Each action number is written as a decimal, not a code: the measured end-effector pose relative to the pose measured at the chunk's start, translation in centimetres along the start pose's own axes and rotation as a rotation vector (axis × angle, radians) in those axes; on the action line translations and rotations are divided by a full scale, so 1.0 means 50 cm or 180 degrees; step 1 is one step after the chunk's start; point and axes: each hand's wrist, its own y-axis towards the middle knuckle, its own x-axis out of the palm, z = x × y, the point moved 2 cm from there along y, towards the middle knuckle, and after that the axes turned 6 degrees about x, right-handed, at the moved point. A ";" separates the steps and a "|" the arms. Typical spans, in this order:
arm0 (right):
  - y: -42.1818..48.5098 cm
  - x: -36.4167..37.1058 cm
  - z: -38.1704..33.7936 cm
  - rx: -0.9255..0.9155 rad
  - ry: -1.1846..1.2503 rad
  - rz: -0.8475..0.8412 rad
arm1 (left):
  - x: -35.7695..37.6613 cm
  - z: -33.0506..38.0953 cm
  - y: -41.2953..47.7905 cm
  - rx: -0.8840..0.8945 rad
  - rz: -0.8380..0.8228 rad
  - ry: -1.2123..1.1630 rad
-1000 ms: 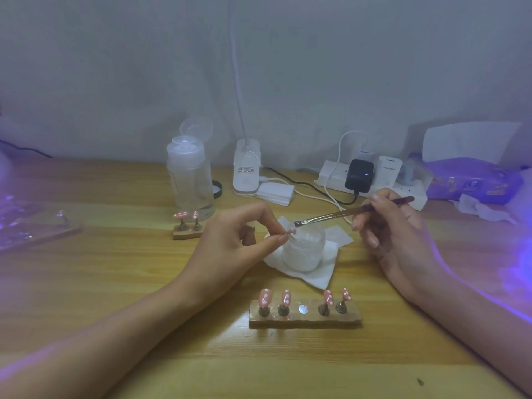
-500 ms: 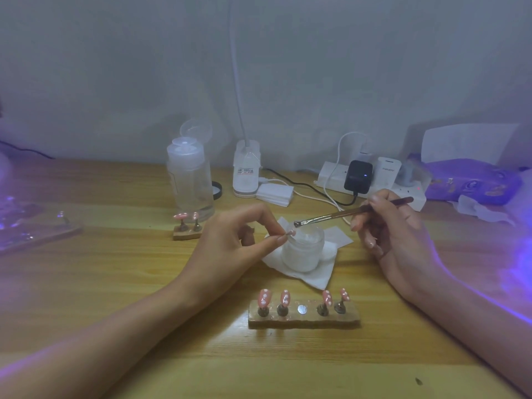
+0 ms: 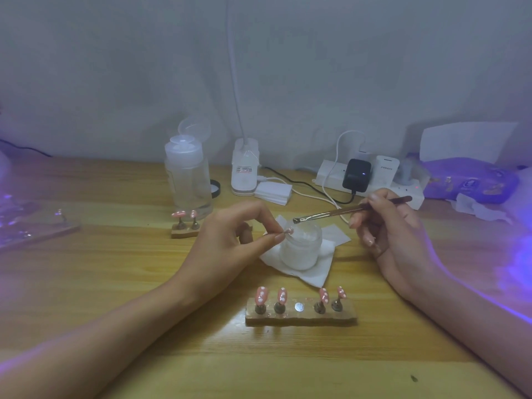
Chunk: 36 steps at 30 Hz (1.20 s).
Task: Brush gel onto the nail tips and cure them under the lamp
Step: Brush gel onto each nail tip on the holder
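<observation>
Barely anything's moved in the last second: left hand (image 3: 227, 243) still pinches one nail tip (image 3: 289, 231) at the white jar (image 3: 300, 251)'s left rim, right hand (image 3: 394, 234) still grips the brush (image 3: 345, 211), bristles just above the jar (stroke not started, I'd say).

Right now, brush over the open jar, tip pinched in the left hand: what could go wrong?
1. The left hand pinches the nail tip at the open jar rim; a slip could drop it in.
2. The brush in the right hand points at the left fingertips; gel may smear skin.
3. The wooden holder with four tips sits nearer the person than both hands; pulling back could knock it.
</observation>
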 end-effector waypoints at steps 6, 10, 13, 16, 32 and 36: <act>0.001 0.002 0.004 0.0050 -0.0021 -0.0120 | 0.001 -0.004 -0.004 -0.0008 0.0014 0.0019; -0.001 0.006 0.002 0.0061 0.0009 -0.0193 | -0.002 -0.003 -0.004 0.0054 0.0003 0.0087; -0.002 0.010 0.002 0.0065 -0.0062 -0.0173 | -0.003 -0.003 -0.003 0.0051 0.0000 0.0044; -0.002 0.006 0.000 0.0076 0.0058 -0.0084 | -0.001 -0.004 -0.004 0.0055 -0.0009 0.0031; -0.004 0.009 -0.004 -0.0018 -0.0073 -0.0144 | -0.001 0.002 -0.002 0.0079 0.0019 0.0076; -0.003 0.011 -0.002 0.0006 -0.0178 -0.0163 | -0.002 0.002 -0.003 0.0074 0.0034 0.0058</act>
